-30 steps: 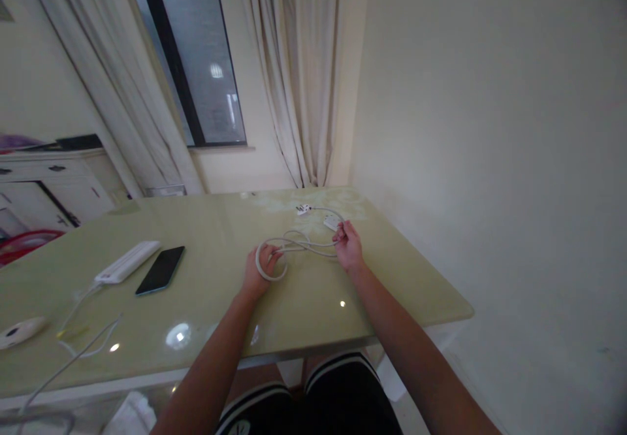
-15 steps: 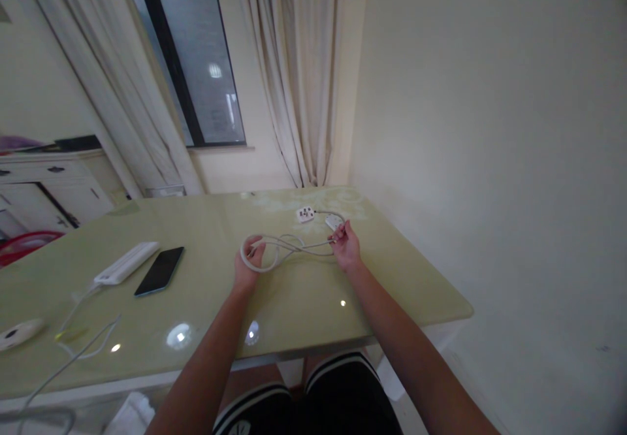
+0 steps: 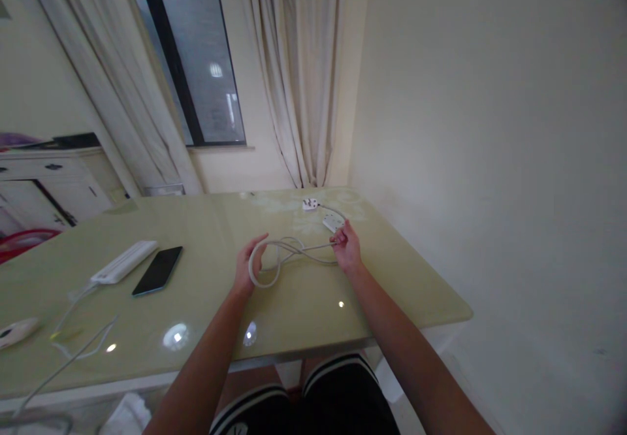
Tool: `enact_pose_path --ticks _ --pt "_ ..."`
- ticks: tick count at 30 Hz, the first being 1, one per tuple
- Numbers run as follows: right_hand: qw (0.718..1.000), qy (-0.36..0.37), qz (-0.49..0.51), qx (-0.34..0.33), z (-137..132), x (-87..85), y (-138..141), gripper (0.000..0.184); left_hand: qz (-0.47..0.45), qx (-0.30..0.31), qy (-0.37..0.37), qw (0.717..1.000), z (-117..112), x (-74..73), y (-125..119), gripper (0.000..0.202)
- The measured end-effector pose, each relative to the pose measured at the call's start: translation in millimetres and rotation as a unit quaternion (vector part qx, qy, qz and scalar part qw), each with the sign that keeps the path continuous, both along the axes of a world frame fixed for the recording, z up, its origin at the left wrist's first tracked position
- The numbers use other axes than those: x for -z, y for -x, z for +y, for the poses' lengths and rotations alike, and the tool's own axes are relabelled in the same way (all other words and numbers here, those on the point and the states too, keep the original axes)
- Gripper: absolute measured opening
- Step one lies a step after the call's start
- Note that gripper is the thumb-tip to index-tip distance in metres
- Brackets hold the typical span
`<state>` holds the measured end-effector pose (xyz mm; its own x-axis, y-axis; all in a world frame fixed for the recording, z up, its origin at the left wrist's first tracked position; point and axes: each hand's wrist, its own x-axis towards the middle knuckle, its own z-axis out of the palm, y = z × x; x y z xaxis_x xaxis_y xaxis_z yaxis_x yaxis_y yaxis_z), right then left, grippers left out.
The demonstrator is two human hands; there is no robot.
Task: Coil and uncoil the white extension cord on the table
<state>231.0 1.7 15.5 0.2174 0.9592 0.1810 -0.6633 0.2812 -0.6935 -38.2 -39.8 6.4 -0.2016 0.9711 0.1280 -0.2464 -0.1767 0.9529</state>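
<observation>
A white cable (image 3: pixel 294 250) lies in loose loops on the pale green table (image 3: pixel 304 304). My left hand (image 3: pixel 247 266) has its fingers through the left loop and curls round it. My right hand (image 3: pixel 347 249) pinches the cable's right side. Just beyond that hand lies a small white adapter block (image 3: pixel 333 223). The cable runs on to a white plug (image 3: pixel 309 204) farther back.
On the table's left lie a black phone (image 3: pixel 157 270), a white power strip (image 3: pixel 124 261) with thin white leads (image 3: pixel 83 350) and a white device (image 3: pixel 17 332). A plain wall is at the right. Curtains (image 3: pixel 298 76) and a window (image 3: pixel 196 56) stand behind, a white cabinet (image 3: pixel 49 183) at far left.
My left hand has shifted the loop left, then back right a little, and its fingers have loosened. The plug has slid farther back and right. My right hand has stayed put.
</observation>
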Motion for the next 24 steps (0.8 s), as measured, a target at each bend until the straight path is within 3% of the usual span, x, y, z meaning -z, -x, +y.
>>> enact_pose_path --ticks 2,6,11,18,24 --pt "1.0 -0.005 0.007 -0.001 0 0.0 0 0.059 -0.058 0.017 0.011 0.998 2 0.2 2 0.058" --pt "1.0 -0.009 0.013 0.014 1 0.1 -2 0.058 -0.139 0.071 0.068 0.985 6 -1.5 6 0.044" --pt "0.999 -0.026 0.042 0.023 1 -2.7 -9 0.059 -0.111 0.062 0.055 0.99 6 -1.7 1 0.047" --pt "0.996 -0.061 0.048 0.041 0 -12.4 -21 0.067 -0.087 0.095 0.05 0.99 3 1.9 4 0.051" --pt "0.992 -0.07 0.064 0.085 0 -24.0 -34 0.068 -0.062 0.221 0.032 0.973 -7 -1.0 12 0.07"
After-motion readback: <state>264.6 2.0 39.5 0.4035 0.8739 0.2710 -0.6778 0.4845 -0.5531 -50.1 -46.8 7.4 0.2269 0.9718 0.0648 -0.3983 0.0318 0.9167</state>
